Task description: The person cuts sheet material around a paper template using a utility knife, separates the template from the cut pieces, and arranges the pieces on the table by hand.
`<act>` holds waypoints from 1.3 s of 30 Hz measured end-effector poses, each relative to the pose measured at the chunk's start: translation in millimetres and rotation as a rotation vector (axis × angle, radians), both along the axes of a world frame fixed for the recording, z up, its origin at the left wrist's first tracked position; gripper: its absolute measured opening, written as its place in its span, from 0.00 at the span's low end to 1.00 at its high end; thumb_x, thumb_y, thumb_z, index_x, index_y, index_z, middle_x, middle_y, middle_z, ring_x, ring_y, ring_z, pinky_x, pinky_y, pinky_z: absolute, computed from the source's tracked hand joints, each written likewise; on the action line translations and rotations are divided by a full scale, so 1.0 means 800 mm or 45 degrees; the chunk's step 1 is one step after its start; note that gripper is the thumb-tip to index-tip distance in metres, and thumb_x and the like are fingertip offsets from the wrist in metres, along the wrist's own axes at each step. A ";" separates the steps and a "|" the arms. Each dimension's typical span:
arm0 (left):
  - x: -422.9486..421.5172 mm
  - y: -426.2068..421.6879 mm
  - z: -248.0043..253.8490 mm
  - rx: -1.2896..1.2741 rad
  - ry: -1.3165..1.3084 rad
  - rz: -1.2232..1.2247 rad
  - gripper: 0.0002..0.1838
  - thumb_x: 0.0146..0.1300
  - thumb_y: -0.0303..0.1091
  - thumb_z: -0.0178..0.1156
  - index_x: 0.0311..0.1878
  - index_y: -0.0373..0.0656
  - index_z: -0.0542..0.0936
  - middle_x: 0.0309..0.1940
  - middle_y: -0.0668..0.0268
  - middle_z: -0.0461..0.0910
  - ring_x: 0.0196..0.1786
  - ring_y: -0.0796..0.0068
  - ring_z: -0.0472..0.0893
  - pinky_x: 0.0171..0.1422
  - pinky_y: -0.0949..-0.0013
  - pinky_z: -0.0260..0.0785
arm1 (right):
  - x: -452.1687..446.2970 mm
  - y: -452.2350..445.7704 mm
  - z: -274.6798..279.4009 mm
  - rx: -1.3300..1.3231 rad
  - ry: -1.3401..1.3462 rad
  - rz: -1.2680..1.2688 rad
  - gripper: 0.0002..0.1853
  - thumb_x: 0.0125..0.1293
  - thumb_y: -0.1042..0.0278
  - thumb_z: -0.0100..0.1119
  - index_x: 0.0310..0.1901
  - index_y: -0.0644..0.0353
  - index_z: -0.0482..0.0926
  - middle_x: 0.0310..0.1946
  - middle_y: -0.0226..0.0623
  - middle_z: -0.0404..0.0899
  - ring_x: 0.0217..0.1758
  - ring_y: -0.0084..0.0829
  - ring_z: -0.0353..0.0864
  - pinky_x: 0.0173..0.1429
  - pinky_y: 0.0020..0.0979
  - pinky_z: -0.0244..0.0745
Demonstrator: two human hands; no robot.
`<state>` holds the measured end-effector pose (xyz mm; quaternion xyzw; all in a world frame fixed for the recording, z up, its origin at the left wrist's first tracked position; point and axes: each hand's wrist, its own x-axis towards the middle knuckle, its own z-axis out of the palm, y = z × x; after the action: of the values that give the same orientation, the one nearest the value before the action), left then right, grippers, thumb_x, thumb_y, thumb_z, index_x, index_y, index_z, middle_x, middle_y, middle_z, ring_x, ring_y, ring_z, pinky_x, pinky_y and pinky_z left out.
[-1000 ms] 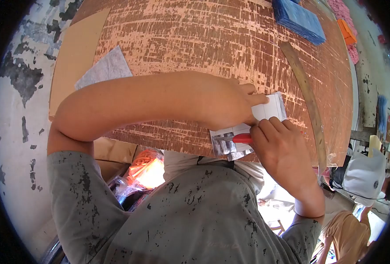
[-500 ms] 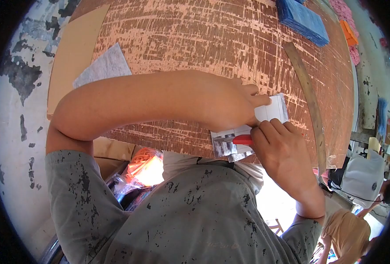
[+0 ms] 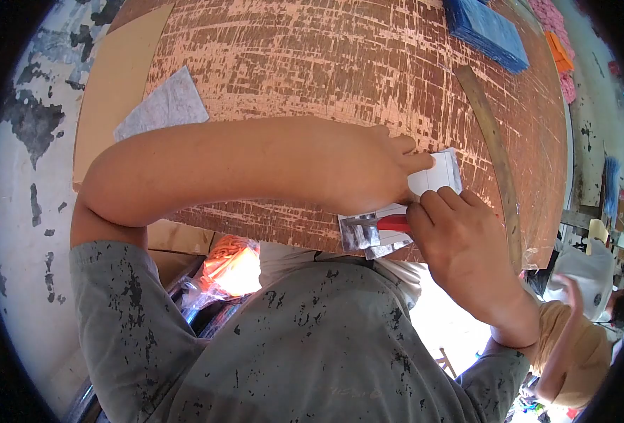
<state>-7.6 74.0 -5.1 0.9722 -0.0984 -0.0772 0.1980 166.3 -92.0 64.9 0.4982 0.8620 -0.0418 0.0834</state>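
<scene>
Across the table reaches my left arm, and my left hand (image 3: 375, 169) lies on a white card (image 3: 431, 173) with fingers stretched out and apart. Under the card shows a piece of greyish-white material (image 3: 357, 236), its cut edges lying at the table's front edge. My right hand (image 3: 455, 229) is closed around a red-handled knife (image 3: 394, 223). The knife's pointed metal blade faces left, over the lower part of the material. My left thumb is partly hidden near my right fingers.
A wooden strip (image 3: 493, 144) lies right of the hands on the worn table (image 3: 291, 63). A stack of blue cloth (image 3: 486, 35) is at the back right. A grey-white scrap (image 3: 167, 106) and brown cardboard (image 3: 114, 92) lie left. Another person (image 3: 576, 352) is at the right.
My right hand and the knife have shifted slightly to the right. My left hand stays nearly in place on the card. The other person's arm has come up.
</scene>
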 end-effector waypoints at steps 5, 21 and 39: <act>0.002 0.000 0.003 -0.047 0.009 0.008 0.22 0.79 0.37 0.61 0.69 0.45 0.91 0.88 0.49 0.68 0.79 0.51 0.77 0.79 0.53 0.75 | 0.002 0.004 0.009 -0.036 -0.030 0.011 0.07 0.65 0.68 0.68 0.39 0.62 0.85 0.38 0.37 0.80 0.47 0.36 0.85 0.49 0.39 0.78; 0.004 -0.001 0.007 -0.018 0.073 0.021 0.24 0.76 0.35 0.63 0.73 0.49 0.89 0.89 0.49 0.68 0.80 0.50 0.77 0.79 0.52 0.76 | 0.016 0.011 0.023 -0.112 -0.109 -0.003 0.05 0.66 0.71 0.67 0.40 0.62 0.85 0.38 0.37 0.82 0.49 0.37 0.87 0.54 0.40 0.80; -0.004 0.003 -0.002 -0.148 -0.096 0.074 0.27 0.76 0.33 0.63 0.77 0.56 0.88 0.90 0.54 0.66 0.84 0.46 0.73 0.83 0.49 0.74 | 0.039 -0.003 0.055 -0.028 0.061 -0.158 0.05 0.69 0.70 0.71 0.41 0.61 0.86 0.38 0.40 0.83 0.46 0.41 0.88 0.54 0.44 0.80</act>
<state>-10.7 76.6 -7.0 0.9637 -0.0820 -0.0287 0.2526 197.9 -94.1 108.8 0.5485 0.8308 -0.0682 0.0657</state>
